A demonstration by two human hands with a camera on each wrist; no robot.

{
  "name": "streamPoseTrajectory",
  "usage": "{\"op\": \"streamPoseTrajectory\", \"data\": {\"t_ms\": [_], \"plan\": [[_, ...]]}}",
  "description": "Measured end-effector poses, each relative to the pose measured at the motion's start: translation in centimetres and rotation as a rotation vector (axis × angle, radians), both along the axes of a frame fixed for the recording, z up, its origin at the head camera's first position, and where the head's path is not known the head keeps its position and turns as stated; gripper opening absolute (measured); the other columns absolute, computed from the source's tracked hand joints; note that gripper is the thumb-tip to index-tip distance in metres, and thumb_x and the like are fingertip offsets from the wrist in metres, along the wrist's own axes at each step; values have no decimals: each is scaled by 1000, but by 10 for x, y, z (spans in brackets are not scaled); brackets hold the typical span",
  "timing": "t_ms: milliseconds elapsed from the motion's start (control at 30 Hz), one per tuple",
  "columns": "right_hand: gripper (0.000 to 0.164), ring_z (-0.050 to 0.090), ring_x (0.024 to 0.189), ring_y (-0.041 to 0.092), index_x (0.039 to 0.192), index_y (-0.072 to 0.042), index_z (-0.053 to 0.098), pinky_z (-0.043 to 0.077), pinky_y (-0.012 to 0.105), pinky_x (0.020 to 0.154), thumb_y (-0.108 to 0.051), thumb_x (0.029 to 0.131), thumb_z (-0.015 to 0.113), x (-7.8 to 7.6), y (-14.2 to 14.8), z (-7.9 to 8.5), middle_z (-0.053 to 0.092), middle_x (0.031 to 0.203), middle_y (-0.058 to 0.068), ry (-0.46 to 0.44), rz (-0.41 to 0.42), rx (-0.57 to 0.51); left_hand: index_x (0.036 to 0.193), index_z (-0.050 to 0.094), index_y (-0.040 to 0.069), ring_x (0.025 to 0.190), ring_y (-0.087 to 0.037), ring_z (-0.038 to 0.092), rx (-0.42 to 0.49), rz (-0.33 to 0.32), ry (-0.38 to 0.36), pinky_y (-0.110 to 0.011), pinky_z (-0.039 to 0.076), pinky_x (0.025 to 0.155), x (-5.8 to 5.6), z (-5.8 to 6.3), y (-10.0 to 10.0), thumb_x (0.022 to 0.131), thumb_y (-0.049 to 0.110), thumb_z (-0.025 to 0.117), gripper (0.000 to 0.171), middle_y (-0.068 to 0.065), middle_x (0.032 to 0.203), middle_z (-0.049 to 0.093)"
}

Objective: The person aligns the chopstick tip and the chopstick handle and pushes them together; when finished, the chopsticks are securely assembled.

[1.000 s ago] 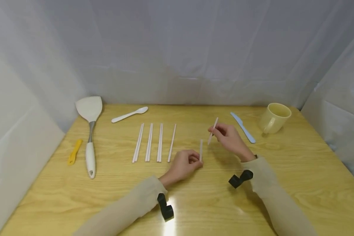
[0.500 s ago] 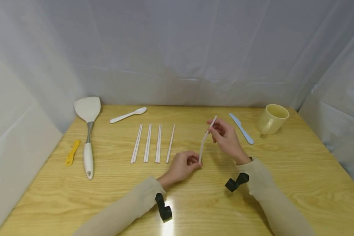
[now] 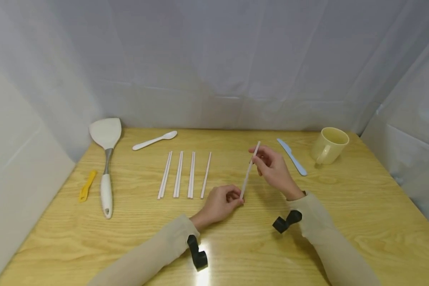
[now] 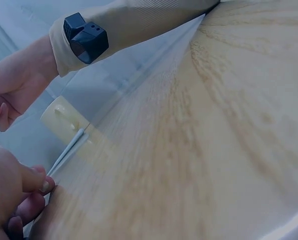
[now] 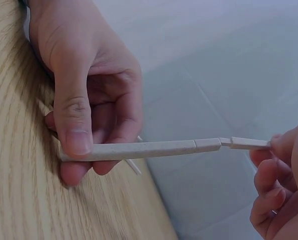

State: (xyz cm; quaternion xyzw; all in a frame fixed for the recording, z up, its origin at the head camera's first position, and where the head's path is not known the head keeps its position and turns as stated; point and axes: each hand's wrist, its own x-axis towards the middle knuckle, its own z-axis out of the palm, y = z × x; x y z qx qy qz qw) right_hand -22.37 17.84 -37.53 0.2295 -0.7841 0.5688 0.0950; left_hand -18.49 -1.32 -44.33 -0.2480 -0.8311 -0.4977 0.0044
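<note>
A white two-piece chopstick (image 3: pixel 248 172) slants between both hands in the head view. My left hand (image 3: pixel 219 204) pinches its lower, thicker end low over the table. Thumb and fingers of my right hand (image 3: pixel 273 169) pinch the upper, thinner part. In the right wrist view the chopstick's pieces (image 5: pixel 164 149) are in line, and a short narrow section shows at the joint between them. Left of the hands lie a single chopstick (image 3: pixel 206 175) and three pairs, one being the nearest pair (image 3: pixel 192 175).
On the left lie a white turner (image 3: pixel 107 190) and a small yellow plastic tool (image 3: pixel 87 186). A white spoon (image 3: pixel 154 140) rests behind the chopsticks. At the right are a light blue knife (image 3: pixel 292 157) and a yellow mug (image 3: pixel 329 146). A pale curtain (image 3: pixel 214 71) hangs behind the table.
My right hand has come slightly left and brought the upper piece against the lower one. The two separate pieces now meet and have straightened from a bend into one line.
</note>
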Motion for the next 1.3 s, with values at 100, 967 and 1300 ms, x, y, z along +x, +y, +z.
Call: {"op": "streamPoseTrajectory", "data": {"t_ms": [100, 967, 1300], "plan": [[21, 44, 49, 9, 116, 5, 60, 37, 24, 44, -2, 97, 53, 0, 0, 0, 57, 81, 13, 10, -2, 8, 90, 71, 3, 63, -5, 58, -2, 1, 8, -18, 46, 56, 0, 0, -1, 82, 7, 74, 9, -6, 79, 72], [12, 45, 50, 13, 103, 6, 61, 38, 24, 45, -1, 95, 55, 0, -2, -10, 54, 73, 4, -14, 42, 9, 90, 70, 3, 60, -1, 53, 30, -1, -11, -19, 45, 55, 4, -4, -1, 84, 5, 72, 7, -6, 77, 70], [14, 49, 52, 8, 101, 8, 61, 41, 25, 47, -1, 97, 52, -1, -6, -10, 55, 70, 3, -63, 100, -14, 87, 68, 2, 57, -1, 47, 83, -11, 16, -17, 38, 50, 5, -4, -3, 82, 2, 72, 6, -7, 73, 68]]}}
